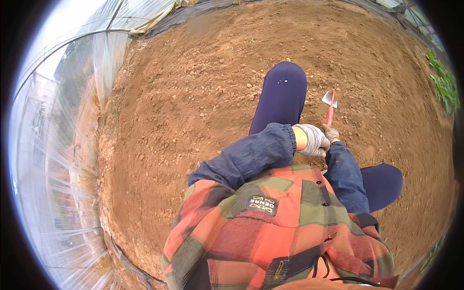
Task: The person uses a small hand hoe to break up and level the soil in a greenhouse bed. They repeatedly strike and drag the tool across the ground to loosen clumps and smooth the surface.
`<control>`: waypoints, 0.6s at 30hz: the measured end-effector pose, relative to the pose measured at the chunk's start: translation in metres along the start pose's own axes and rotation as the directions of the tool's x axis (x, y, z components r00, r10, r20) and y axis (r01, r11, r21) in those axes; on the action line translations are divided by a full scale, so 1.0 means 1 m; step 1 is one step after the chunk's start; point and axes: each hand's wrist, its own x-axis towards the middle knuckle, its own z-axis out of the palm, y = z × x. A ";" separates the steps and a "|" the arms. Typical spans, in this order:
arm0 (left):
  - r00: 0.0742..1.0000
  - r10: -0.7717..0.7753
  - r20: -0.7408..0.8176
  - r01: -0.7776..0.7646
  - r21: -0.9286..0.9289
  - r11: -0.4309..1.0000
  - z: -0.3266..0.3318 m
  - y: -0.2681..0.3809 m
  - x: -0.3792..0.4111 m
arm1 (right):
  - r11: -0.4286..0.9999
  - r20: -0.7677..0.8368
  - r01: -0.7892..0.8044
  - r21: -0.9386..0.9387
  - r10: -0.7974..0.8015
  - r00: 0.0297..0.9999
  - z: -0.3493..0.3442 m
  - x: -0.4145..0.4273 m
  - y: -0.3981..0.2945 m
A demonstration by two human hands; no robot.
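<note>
A small hand hoe with a red handle (330,115) and a pale metal blade (329,98) is held over the loose brown soil, blade end away from me. My right hand (330,133), in a soiled knit work glove, grips the handle near its lower visible part. Close against it on the left is my left hand (314,140), in a grey-and-white knit glove with its fingers curled. Whether those fingers hold the handle's end or the right wrist is hidden. My left knee (284,94) rises to the left of the hoe.
Bare soil (174,119) with small clods and stones surrounds me. Clear plastic greenhouse sheeting (54,163) on bent pipes (72,40) borders the left side. Black ground sheeting (174,18) edges the far end. Green leafy plants (445,85) grow at the right edge.
</note>
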 end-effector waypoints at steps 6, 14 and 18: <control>0.996 0.083 -0.041 -0.081 0.048 0.996 -0.009 0.013 0.007 | 0.945 -0.016 0.031 0.326 -0.027 1.000 -0.014 0.038 -0.004; 0.985 0.153 -0.083 -0.150 0.039 0.988 0.002 0.020 -0.010 | 0.991 -0.115 -0.050 0.121 0.064 0.991 -0.004 -0.001 -0.010; 0.980 0.177 -0.095 -0.171 0.060 0.983 -0.004 0.025 -0.011 | 0.996 -0.110 -0.057 0.069 0.065 0.992 -0.010 -0.003 -0.011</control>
